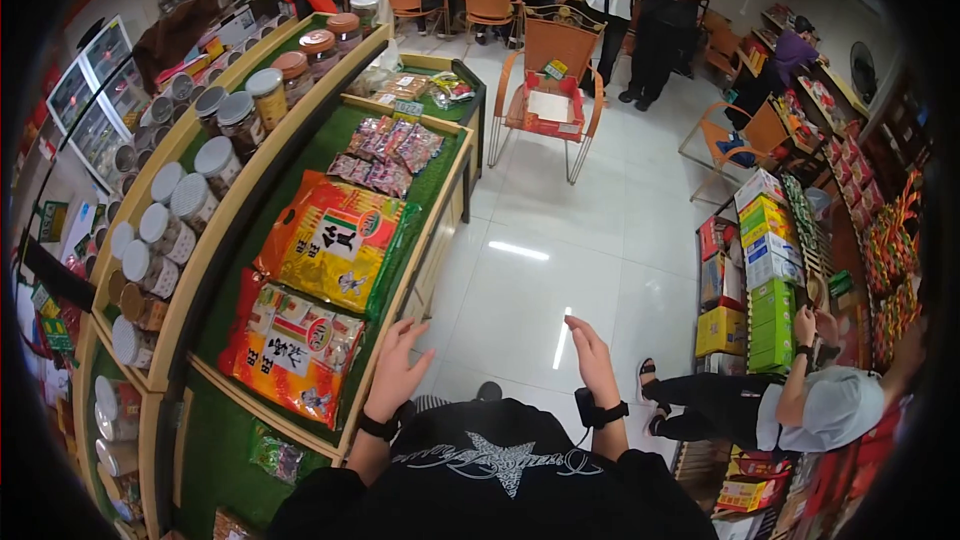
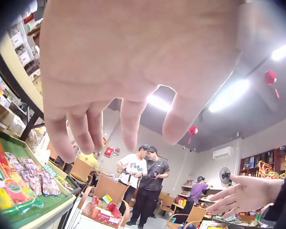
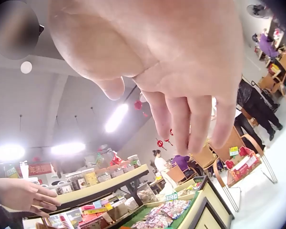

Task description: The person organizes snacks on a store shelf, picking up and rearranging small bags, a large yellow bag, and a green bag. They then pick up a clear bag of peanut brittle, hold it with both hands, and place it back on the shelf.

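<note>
Both hands are raised in front of the body, apart from each other, with nothing in them. My left hand (image 1: 397, 372) is beside the wooden edge of a green-lined display stand (image 1: 222, 312), its fingers spread. Nearest to it on the stand lies an orange-red snack bag (image 1: 290, 352), and behind that a yellow one (image 1: 345, 250). Over the tiled floor is my right hand (image 1: 594, 365), fingers extended forward. Each wrist view shows its own hand from close up, fingers apart. Small wrapped packets (image 3: 162, 212) lie farther along the stand.
Lidded jars (image 1: 195, 198) line the stand's upper shelf. A chair (image 1: 550, 60) ahead holds a red box (image 1: 553, 110). People stand and sit at the back. On the right, a person in a pale hat (image 1: 845, 408) leans by stacked boxes (image 1: 770, 315).
</note>
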Motion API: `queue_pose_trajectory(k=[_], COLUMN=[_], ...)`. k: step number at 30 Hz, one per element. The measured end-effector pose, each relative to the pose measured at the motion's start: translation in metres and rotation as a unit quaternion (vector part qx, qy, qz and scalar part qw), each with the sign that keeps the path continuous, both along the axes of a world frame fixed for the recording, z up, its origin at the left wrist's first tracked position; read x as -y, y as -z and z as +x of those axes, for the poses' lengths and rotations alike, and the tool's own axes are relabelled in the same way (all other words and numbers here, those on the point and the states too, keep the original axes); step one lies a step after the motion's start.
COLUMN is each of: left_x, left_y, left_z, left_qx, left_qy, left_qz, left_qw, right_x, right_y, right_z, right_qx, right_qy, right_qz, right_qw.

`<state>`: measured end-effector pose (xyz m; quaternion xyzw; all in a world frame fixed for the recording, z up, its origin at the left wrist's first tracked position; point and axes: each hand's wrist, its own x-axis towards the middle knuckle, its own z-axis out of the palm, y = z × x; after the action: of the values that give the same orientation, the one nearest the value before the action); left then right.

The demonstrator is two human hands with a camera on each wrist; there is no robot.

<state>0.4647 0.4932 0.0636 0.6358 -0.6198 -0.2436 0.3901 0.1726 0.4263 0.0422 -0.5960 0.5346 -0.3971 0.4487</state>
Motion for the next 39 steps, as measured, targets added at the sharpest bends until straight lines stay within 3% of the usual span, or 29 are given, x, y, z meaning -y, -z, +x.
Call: queue_pose_trajectory(k=[13, 21, 28, 30, 34, 39], left_x=[0.11, 0.206, 0.292, 0.307, 0.317, 0.324], left_y=[0.012, 0.018, -0.015, -0.011, 0.005, 0.017], left_z=[-0.031, 0.013, 0.061, 0.069, 0.079, 0.094], left_qx=[0.054, 0.061, 0.054, 0.013, 0.061, -0.006], left_qy=[0.098, 0.058, 0.0, 0.007, -0.001, -0.042], left_qz=[0.03, 0.012, -0.024, -0.033, 0.023, 0.028], left_qw=[0.993, 0.996, 0.998, 0.999, 0.998, 0.999], right_x=[0.027, 0.109, 0.208, 0.231, 0.266, 0.308], right_y=[0.023, 0.023, 0.009, 0.001, 0.003, 0.024], right_z=[-0.037, -0.022, 0.02, 0.036, 0.057, 0.072], right_qx=[-0.016, -0.021, -0.005, -0.039, -0.029, 0.039], right_qy=[0.062, 0.102, 0.082, 0.061, 0.044, 0.056], right_qz=[0.069, 0.038, 0.026, -0.021, 0.003, 0.057], right_qw=[0.996, 0.994, 0.996, 0.997, 0.999, 0.996])
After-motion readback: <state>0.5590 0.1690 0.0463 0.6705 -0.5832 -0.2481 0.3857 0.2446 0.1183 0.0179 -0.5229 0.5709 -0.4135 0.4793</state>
